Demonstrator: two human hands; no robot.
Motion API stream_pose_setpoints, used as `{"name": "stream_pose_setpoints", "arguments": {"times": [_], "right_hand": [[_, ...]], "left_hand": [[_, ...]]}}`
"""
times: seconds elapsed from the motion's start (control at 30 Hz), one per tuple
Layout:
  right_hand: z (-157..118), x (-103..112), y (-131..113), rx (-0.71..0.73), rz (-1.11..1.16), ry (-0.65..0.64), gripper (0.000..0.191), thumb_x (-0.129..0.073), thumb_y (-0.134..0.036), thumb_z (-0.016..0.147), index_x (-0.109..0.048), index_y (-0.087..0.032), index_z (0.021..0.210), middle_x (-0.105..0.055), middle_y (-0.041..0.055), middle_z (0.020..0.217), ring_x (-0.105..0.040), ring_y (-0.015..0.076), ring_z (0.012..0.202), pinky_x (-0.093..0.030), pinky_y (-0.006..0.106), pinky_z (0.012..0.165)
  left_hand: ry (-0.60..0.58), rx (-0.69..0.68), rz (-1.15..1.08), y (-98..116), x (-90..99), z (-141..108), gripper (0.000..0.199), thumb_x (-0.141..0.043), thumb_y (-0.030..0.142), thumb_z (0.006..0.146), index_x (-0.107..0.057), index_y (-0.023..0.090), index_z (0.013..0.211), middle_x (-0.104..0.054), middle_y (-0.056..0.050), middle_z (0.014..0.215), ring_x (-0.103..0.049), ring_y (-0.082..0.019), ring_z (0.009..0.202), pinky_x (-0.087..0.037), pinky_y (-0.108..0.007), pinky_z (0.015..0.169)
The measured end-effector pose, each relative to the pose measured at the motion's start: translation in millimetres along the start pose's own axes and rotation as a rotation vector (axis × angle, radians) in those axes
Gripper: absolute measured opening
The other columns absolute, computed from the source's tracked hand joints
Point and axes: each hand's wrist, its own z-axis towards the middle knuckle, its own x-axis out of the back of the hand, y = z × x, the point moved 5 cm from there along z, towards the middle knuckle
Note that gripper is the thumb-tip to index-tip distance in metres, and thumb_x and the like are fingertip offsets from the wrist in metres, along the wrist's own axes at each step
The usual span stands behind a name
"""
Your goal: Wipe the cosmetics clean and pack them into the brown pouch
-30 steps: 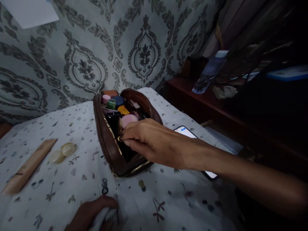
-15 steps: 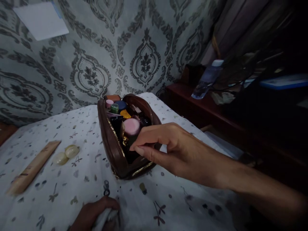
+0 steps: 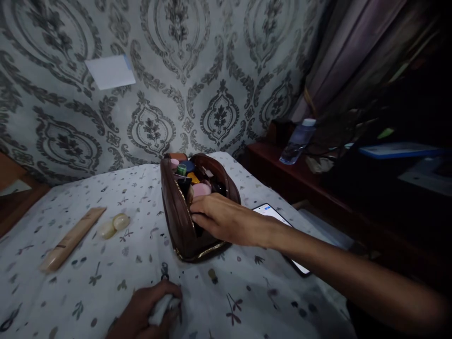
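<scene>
A brown cosmetics bag [image 3: 176, 221] stands unzipped on the bed, packed with small containers. Inside I see a pink-lidded jar [image 3: 201, 189], a green-capped container [image 3: 181, 169], a dark blue round lid [image 3: 189, 165] and a yellow item [image 3: 193, 177]. My right hand [image 3: 226, 219] reaches into the bag's near end, fingers bunched beside the pink lid. Its fingertips are partly hidden, so what they pinch, if anything, does not show. Low in the view, my left hand [image 3: 148, 308] is closed around a crumpled white cloth [image 3: 161, 308].
A beige tube [image 3: 76, 240] and two small round pale containers [image 3: 113, 226] lie left on the patterned sheet [image 3: 134, 278]. Partly under my right forearm rests a lit phone [image 3: 271, 212]. A clear bottle [image 3: 298, 141] stands on the dark red ledge [image 3: 263, 153] at right.
My right hand has gone from above the bag's near end down into it. The view has shifted, and the phone now shows beneath my forearm. My left hand keeps its hold on the cloth.
</scene>
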Motion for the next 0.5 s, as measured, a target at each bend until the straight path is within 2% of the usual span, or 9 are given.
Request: {"name": "stream_pose_setpoints", "arguments": {"times": [0.2, 0.27, 0.4, 0.47, 0.5], "right_hand": [[-8.2, -2.8, 5.6, 0.018, 0.051, -0.002, 0.032, -0.052, -0.006, 0.091, -0.051, -0.015, 0.06, -0.046, -0.0039, 0.062, -0.041, 0.0101, 0.06, -0.031, 0.026, 0.064], [-9.6, -0.4, 6.3, 0.023, 0.072, 0.03, 0.032, -0.051, -0.006, 0.091, -0.055, -0.014, 0.061, -0.047, -0.0042, 0.06, -0.041, 0.0097, 0.058, -0.03, 0.026, 0.062], [-24.4, 16.5, -2.4, 0.01, 0.191, 0.235, 0.022, -0.053, -0.012, 0.093, -0.069, -0.014, 0.078, -0.062, 0.0007, 0.071, -0.052, 0.0115, 0.063, -0.033, 0.024, 0.058], [-47.6, 20.4, -11.8, 0.041, 0.285, 0.337, 0.02, -0.056, -0.022, 0.096, -0.072, -0.015, 0.087, -0.068, 0.0042, 0.082, -0.058, 0.0137, 0.071, -0.036, 0.024, 0.057], [-63.5, 16.8, -16.9, 0.068, 0.33, 0.341, 0.021, -0.056, -0.028, 0.097, -0.073, -0.016, 0.092, -0.069, 0.0057, 0.086, -0.06, 0.0148, 0.075, -0.039, 0.024, 0.058]], "left_hand": [[0.034, 0.034, -0.02, -5.4, -4.6, -2.8, 0.027, -0.05, 0.046, 0.096, -0.067, 0.027, 0.101, -0.075, 0.0, 0.097, -0.069, -0.016, 0.086, -0.053, -0.021, 0.08], [0.037, 0.032, -0.03, -6.0, -5.6, -2.8, 0.029, -0.048, 0.048, 0.097, -0.067, 0.026, 0.101, -0.075, -0.001, 0.097, -0.068, -0.017, 0.088, -0.053, -0.021, 0.08], [0.003, -0.003, -0.056, -6.7, -7.4, -1.1, 0.032, -0.045, 0.047, 0.098, -0.065, 0.022, 0.099, -0.073, -0.002, 0.094, -0.068, -0.017, 0.088, -0.052, -0.02, 0.078], [0.002, -0.007, -0.055, -6.6, -6.8, -0.4, 0.029, -0.047, 0.044, 0.098, -0.065, 0.022, 0.1, -0.073, -0.002, 0.092, -0.068, -0.017, 0.085, -0.053, -0.021, 0.078], [0.004, -0.005, -0.05, -5.9, -6.1, -0.3, 0.027, -0.048, 0.043, 0.097, -0.065, 0.023, 0.101, -0.073, -0.001, 0.09, -0.067, -0.017, 0.082, -0.053, -0.022, 0.077]]}}
